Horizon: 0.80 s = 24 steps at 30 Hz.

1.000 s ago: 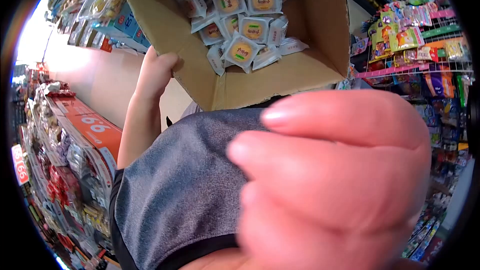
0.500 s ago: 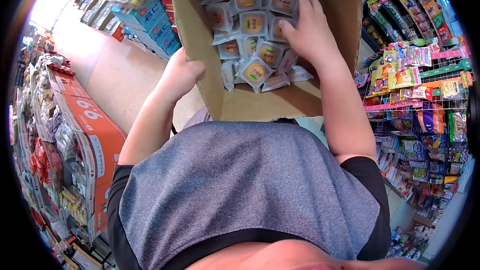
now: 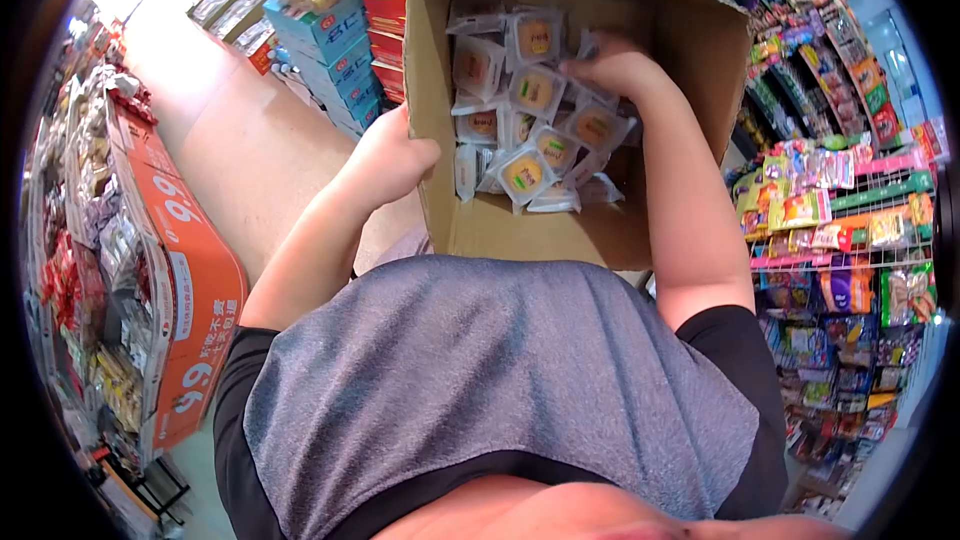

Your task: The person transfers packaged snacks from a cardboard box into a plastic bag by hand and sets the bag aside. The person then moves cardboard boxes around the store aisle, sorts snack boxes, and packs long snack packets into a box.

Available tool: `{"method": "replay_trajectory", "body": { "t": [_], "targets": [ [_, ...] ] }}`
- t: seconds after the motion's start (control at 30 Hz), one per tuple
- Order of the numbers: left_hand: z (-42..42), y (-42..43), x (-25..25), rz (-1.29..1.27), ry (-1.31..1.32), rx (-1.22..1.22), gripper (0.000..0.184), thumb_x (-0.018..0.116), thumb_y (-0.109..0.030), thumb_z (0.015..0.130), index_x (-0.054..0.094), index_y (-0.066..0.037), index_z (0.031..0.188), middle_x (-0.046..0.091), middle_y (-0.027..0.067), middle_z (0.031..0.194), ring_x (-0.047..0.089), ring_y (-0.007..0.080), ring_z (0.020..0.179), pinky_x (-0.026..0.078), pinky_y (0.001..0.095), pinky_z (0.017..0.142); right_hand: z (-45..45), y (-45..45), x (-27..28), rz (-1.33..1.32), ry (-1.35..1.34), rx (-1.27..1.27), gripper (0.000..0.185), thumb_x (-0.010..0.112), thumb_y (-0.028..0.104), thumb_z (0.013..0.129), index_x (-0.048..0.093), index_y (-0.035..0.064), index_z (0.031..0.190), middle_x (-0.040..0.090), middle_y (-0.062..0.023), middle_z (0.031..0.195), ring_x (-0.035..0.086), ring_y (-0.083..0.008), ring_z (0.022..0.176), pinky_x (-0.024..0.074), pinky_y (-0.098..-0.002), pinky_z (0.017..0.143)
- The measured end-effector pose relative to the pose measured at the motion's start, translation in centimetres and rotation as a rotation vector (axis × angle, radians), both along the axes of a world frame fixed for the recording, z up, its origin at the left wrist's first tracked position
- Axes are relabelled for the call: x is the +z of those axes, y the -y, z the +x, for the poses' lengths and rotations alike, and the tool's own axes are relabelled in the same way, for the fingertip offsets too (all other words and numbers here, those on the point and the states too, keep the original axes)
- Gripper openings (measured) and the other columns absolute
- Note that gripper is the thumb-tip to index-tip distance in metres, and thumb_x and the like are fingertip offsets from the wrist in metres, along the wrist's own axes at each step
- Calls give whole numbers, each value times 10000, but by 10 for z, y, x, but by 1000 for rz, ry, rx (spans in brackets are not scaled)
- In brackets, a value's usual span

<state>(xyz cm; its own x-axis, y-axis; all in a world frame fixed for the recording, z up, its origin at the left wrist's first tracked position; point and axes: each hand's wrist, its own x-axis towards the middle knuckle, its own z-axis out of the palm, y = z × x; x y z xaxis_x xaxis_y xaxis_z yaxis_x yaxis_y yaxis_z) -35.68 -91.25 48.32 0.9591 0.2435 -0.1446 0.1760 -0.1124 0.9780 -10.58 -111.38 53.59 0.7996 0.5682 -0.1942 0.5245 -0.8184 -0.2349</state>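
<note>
Packets at the right of the pile are lying differently from half a second earlier: one round cake in a clear wrapper [image 3: 597, 127] is now showing face-up, just nearer than the right hand [image 3: 612, 65]. Head view: the wrapped cakes [image 3: 536, 92] are lying heaped, some flat and some tilted, at the left and middle of an open cardboard box [image 3: 548, 240]. The left hand [image 3: 395, 158] is gripping the box's left wall, fingers folded tight. The right hand is reaching into the pile's far right with fingers bent; whether it is holding a packet cannot be told. Blue cartons [image 3: 325, 55] and red cartons [image 3: 387, 25] are standing to the far left, an orange "9.9" panel [image 3: 195, 280] is running along the left, and snack bags [image 3: 800, 210] are hanging at right.
</note>
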Motion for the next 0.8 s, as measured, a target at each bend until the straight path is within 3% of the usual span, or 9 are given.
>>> {"method": "replay_trajectory", "body": {
  "t": [0.1,0.13,0.23,0.27,0.4,0.5,0.6,0.73,0.8],
  "targets": [
    [-13,-19,-5,-27,-13,27,368,538,-44,770,558,2,1135,628,89,858,598,147,720,488,305,642,-37,-31,41,-318,-294,124,762,715,522,759,531,38,1319,593,-216,1254,602,-320,1122,478,-364,950],
    [-17,-26,-5,49,-45,1,375,555,-55,762,564,0,1133,639,108,870,615,161,753,499,315,663,-58,-47,54,-398,-186,176,755,708,500,773,499,66,1354,563,-210,1296,552,-325,1196,451,-383,992],
    [-38,-39,15,338,-137,9,414,652,-131,707,585,-26,1101,674,177,902,678,280,837,547,405,728,-76,-99,23,160,418,199,782,716,468,778,451,62,1392,486,-212,1386,465,-337,1288,399,-381,1049],
    [-40,-35,5,458,-154,53,269,653,-139,703,657,-1,934,684,178,841,668,262,796,530,403,711,-76,-113,12,221,384,266,799,681,505,791,417,91,1421,455,-186,1421,423,-325,1323,358,-393,1082],
    [-64,-53,13,488,-95,59,688,600,-152,734,366,-73,1377,641,260,916,642,408,876,509,474,757,-87,-185,-4,-75,429,376,814,612,583,801,379,168,1462,432,-147,1456,387,-311,1357,279,-420,1129],
    [-96,-80,11,436,-75,68,826,524,-116,762,160,-49,1500,641,251,900,650,379,860,515,446,723,-108,-227,-6,37,60,466,723,702,469,757,499,130,1364,566,-168,1310,529,-320,1217,403,-434,1025],
    [-113,-102,-9,350,-64,190,715,570,-115,764,304,-77,1427,640,252,1004,628,394,956,497,446,812,-144,-245,4,85,5,586,570,722,368,734,611,83,1214,644,-190,1162,620,-349,1063,491,-395,907],
    [-167,-123,-2,313,25,409,549,575,-94,762,464,-63,1298,648,229,1075,616,384,1027,483,429,881,-216,-284,27,-239,-235,784,471,717,355,726,675,45,1078,655,-208,1107,629,-359,1009,486,-407,900],
    [-183,-137,-12,314,42,494,479,563,-78,753,530,-45,1229,658,217,1057,631,348,1010,486,414,875,-232,-294,15,-125,-21,1019,468,726,321,709,673,29,1071,654,-229,1059,627,-370,996,479,-425,907]
  ]
}}
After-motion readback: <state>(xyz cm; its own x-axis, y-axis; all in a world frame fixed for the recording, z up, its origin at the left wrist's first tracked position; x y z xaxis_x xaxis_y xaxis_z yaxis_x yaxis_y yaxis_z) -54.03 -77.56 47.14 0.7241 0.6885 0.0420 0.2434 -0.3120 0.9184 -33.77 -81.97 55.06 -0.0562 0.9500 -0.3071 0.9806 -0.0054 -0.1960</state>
